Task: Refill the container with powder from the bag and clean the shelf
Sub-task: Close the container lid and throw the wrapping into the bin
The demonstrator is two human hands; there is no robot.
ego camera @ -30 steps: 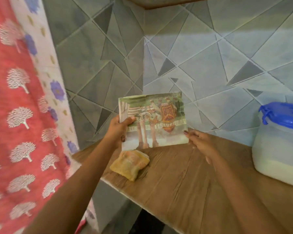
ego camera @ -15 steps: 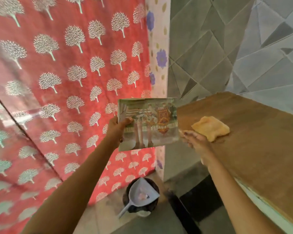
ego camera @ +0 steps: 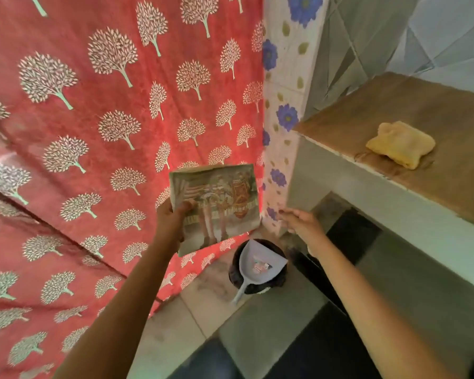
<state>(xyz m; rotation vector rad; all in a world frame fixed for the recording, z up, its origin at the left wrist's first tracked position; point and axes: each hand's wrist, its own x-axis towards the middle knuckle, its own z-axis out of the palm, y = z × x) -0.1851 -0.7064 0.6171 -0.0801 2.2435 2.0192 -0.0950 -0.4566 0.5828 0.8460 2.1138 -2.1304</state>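
Note:
My left hand [ego camera: 173,220] grips the left edge of a flat printed paper bag [ego camera: 222,203] and holds it upright in the air, above the floor. To the right of the bag's lower corner, my right hand [ego camera: 301,222] has loose fingers and holds nothing. A yellow cloth [ego camera: 400,143] lies crumpled on the wooden shelf [ego camera: 449,116] at the right. The powder container is out of view.
On the floor below the bag stands a dark bin [ego camera: 257,283] with a pale grey dustpan [ego camera: 257,266] resting in it. A red curtain with a tree print [ego camera: 93,132] fills the left. Grey tiled wall [ego camera: 394,36] rises behind the shelf.
My view has swung left and down, away from the shelf and the blue-lidded container. The bag has gone from over the shelf to above the bin. My right hand has come off the bag.

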